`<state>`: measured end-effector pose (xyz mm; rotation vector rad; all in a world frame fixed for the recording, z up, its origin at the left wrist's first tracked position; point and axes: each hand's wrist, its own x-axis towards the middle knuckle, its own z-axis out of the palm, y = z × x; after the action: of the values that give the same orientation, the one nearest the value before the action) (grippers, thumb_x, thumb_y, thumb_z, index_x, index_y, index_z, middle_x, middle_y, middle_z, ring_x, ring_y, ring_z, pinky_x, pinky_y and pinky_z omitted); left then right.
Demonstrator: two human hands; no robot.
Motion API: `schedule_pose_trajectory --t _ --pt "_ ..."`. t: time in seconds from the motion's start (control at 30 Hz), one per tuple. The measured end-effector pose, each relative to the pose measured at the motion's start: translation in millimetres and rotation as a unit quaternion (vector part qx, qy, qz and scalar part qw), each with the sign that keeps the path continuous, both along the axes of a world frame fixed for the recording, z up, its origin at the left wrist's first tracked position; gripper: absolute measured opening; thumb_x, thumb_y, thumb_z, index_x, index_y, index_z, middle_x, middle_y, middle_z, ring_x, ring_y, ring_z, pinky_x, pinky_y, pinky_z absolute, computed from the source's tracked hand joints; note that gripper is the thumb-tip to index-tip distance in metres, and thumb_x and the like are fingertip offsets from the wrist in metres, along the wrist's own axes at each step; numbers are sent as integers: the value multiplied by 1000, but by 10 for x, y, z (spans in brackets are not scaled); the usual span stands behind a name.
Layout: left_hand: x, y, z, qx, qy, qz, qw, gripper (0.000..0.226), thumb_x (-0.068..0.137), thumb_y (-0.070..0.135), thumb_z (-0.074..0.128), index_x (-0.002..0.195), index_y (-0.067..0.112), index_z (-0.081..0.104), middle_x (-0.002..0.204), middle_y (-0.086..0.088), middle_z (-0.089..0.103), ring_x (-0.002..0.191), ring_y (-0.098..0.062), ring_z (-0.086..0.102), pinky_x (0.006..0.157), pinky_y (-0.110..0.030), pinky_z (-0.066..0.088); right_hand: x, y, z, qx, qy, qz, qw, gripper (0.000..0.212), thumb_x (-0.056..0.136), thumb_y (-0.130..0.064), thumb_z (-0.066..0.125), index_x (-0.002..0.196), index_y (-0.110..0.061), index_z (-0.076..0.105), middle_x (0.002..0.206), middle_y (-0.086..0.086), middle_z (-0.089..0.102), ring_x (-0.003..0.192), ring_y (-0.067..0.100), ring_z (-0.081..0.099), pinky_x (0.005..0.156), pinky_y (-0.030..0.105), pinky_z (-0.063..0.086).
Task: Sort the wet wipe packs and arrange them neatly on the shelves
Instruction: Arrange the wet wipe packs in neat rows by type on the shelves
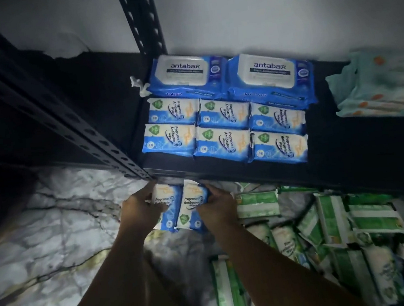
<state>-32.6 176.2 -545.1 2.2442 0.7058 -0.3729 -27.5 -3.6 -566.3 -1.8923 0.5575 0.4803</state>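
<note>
Item: two small blue-and-white soft plastic packs of fragrance-free antibacterial wipes (pixel 180 205), held side by side just below the front lip of the black metal shelf (pixel 345 141), over the white marble-patterned floor (pixel 54 232).

Left hand (pixel 140 207): clamped on the outer edge of the left pack.
Right hand (pixel 217 205): clamped on the outer edge of the right pack. The two packs are pressed together between the hands.

On the shelf, against the perforated black steel upright (pixel 142 21): two large blue antabax packs with white hard flip lids (pixel 227 74) at the back; in front of them a block of six matching small blue-and-white packs (pixel 224 132), two rows of three, labels turned sideways. Further right along the shelf, a stack of pale mint packs with orange spots (pixel 377 87).

Below the shelf lip, to the right of the hands: a loose heap of green-and-white wipe packs (pixel 331 233) on the floor, unsorted.

Step in hand, as judged: gathering the blue small packs for shelving. Next move calls for lifting the pair over the lip and setting it on the existing block, or on the bare strip before it, with labels turned to match.
</note>
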Motion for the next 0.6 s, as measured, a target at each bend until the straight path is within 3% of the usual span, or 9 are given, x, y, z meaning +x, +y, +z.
schedule_pose_trajectory --t 0.2,0.3,0.4,0.5,0.57,0.6 --pt "-25 -28 -46 14 9 -7 1000 76 81 15 78 145 41 50 110 6 66 103 -22 63 79 -24 39 -53 35 1 -38 -6 43 998 64 60 -18 58 122 -33 68 98 -4 74 95 20 69 84 38 60" --pt "-46 -71 -47 30 5 -17 999 73 82 12 76 146 39 50 115 3 67 100 -19 60 80 -24 39 -81 55 13 -60 -6 44 997 66 59 -23 55 123 -34 64 100 -7 72 97 18 68 84 36 60" --pt "-78 -106 -41 46 8 -14 999 67 83 12 72 144 32 52 116 -1 68 98 -18 56 80 -26 36 -62 37 107 -97 -1 86 992 59 69 -22 60 127 -29 58 109 -1 65 105 23 63 89 34 56" --pt "-139 -207 53 109 -28 -48 992 77 76 24 68 148 24 42 132 -12 61 111 -36 57 88 -38 45 -84 -107 186 -100 8 98 990 61 80 -19 68 138 -21 48 118 11 58 111 30 59 90 36 53" --pt "-194 -365 123 137 -64 -7 989 85 72 23 68 149 18 33 133 -22 52 114 -44 51 94 -52 45 -148 -333 290 -74 5 106 992 64 81 -19 69 141 -10 49 110 10 60 105 30 61 89 34 52" --pt "-238 -463 173 154 -86 25 984 82 72 25 65 147 14 33 129 -25 51 112 -46 50 93 -55 44 -207 -468 357 -47 13 103 993 55 83 -15 68 135 -5 54 103 5 60 99 26 62 88 31 51"
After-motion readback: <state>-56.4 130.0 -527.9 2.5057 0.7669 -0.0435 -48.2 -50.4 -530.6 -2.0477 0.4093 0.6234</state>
